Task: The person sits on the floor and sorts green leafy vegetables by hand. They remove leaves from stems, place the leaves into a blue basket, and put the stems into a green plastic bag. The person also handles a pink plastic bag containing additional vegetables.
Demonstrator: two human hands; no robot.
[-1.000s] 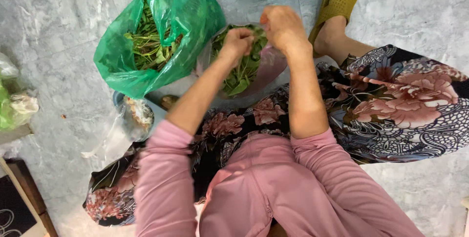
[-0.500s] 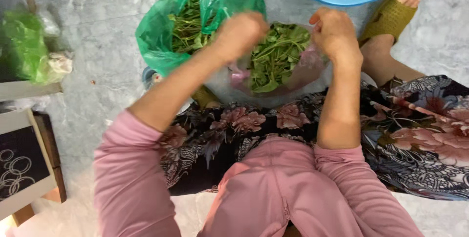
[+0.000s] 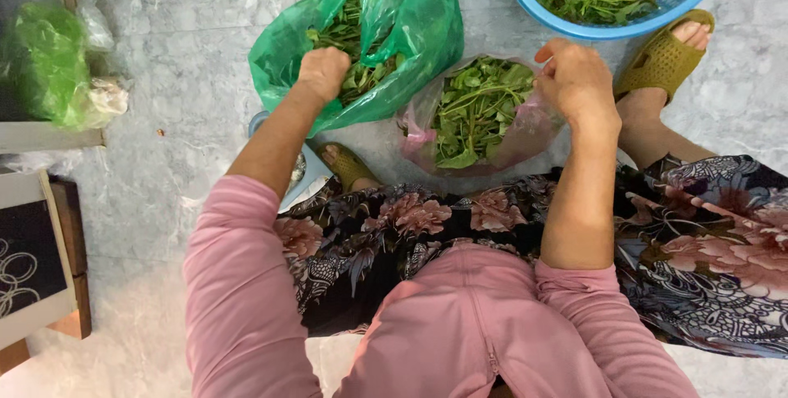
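I can't see the left hand's (image 3: 322,72) fingertips, they're buried in the green bag (image 3: 410,29). The blue basket (image 3: 525,0) runs off the top edge; the right hand's (image 3: 574,78) grip is unclear.

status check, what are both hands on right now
Left hand closed in the greens inside the green bag. Right hand curled at the pink bag rim. Nothing between them.

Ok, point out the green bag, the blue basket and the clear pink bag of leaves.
green bag (image 3: 414,29), head view, on its right wall.
blue basket (image 3: 533,11), head view, on its left rim.
clear pink bag (image 3: 533,127), head view, on its right side.
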